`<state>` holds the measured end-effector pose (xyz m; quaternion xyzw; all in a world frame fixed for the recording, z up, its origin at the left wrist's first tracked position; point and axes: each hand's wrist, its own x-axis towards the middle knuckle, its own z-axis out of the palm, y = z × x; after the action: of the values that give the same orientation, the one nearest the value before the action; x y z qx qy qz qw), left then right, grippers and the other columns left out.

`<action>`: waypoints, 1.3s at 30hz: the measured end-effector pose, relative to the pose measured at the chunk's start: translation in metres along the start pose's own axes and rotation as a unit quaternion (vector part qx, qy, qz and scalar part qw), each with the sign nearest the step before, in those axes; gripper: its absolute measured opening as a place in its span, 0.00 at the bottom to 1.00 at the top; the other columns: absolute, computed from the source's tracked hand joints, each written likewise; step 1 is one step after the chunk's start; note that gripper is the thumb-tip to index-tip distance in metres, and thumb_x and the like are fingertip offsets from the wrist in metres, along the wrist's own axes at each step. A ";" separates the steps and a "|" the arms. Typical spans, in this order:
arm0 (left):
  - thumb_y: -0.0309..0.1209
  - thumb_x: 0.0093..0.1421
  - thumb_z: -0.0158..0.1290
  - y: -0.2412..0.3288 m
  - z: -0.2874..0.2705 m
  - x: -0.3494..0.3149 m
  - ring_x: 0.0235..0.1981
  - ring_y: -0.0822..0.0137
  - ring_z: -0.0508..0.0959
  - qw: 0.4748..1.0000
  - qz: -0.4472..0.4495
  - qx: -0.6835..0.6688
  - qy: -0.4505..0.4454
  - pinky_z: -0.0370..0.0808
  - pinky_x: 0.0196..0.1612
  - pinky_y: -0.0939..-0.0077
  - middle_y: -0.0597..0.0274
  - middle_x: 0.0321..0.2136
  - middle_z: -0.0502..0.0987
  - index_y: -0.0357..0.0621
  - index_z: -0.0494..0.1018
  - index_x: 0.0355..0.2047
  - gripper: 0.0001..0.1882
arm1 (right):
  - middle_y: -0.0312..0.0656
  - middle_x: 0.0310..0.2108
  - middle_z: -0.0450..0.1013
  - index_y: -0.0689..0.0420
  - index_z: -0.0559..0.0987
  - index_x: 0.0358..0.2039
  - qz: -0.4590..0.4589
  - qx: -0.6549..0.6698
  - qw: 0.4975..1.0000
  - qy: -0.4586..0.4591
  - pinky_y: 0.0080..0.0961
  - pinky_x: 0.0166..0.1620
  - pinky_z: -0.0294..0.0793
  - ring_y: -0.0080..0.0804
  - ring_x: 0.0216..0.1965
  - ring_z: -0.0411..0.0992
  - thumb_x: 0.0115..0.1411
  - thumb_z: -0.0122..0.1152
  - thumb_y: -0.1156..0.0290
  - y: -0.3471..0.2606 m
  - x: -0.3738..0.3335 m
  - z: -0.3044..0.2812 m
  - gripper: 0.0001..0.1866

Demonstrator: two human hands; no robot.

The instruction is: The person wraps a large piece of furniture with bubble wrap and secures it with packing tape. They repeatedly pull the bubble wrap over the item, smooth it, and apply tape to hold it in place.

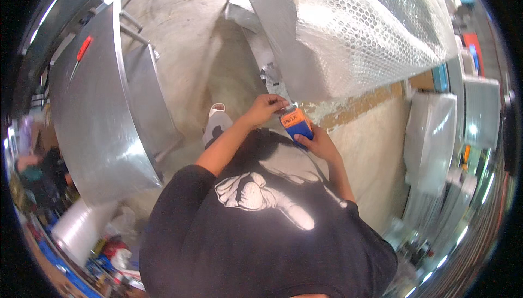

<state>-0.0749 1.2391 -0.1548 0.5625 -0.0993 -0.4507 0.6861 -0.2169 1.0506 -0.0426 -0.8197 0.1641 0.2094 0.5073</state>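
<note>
My right hand point(321, 144) is closed around a small orange and blue box point(295, 119) with dark lettering, held in front of my body. At the box's far end, my left hand point(265, 108) has its fingertips pinched together. Whatever those fingertips hold, if anything, is too small to make out. Just beyond the box stands a large metal piece covered in bubble wrap point(370, 36), close to both hands.
To the left is a steel table point(92, 112) with a red-handled screwdriver point(83, 50) on it. A roll of clear wrap point(81, 232) and clutter lie behind it. Wrapped metal units point(430, 134) stand at the right. Concrete floor point(180, 3) shows between.
</note>
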 end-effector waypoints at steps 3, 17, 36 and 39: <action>0.36 0.67 0.57 0.002 -0.025 0.007 0.36 0.72 0.76 0.999 0.018 0.034 -0.018 0.74 0.44 0.74 0.64 0.33 0.80 0.37 0.79 0.40 0.13 | 0.56 0.39 0.79 0.67 0.76 0.49 0.068 -0.045 0.996 0.035 0.38 0.46 0.76 0.46 0.42 0.79 0.58 0.68 0.47 -0.020 0.006 0.032 0.35; 0.34 0.65 0.57 -0.014 -0.134 0.076 0.32 0.67 0.78 0.954 0.185 0.102 0.212 0.74 0.39 0.71 0.56 0.30 0.81 0.36 0.80 0.38 0.11 | 0.66 0.39 0.76 0.71 0.75 0.42 0.221 -0.264 0.917 0.203 0.48 0.46 0.75 0.63 0.44 0.76 0.57 0.65 0.45 -0.058 0.011 0.122 0.35; 0.33 0.66 0.54 -0.011 -0.083 0.213 0.39 0.50 0.74 0.843 0.423 0.039 0.330 0.70 0.46 0.58 0.50 0.35 0.76 0.38 0.76 0.39 0.10 | 0.60 0.24 0.77 0.65 0.72 0.33 0.194 -0.422 0.764 0.447 0.48 0.33 0.78 0.60 0.29 0.78 0.58 0.65 0.45 0.005 0.050 0.151 0.29; 0.33 0.66 0.54 -0.002 -0.091 0.216 0.43 0.51 0.73 0.844 0.440 0.071 0.300 0.68 0.49 0.59 0.51 0.38 0.75 0.40 0.77 0.41 0.10 | 0.58 0.22 0.76 0.65 0.73 0.32 0.176 -0.419 0.756 0.471 0.47 0.32 0.78 0.59 0.27 0.78 0.58 0.66 0.45 0.006 0.050 0.149 0.29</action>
<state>0.1067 1.1440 -0.2681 0.6148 -0.1577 0.0969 0.7667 -0.2029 1.1790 -0.1319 -0.9020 0.4197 -0.0693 -0.0740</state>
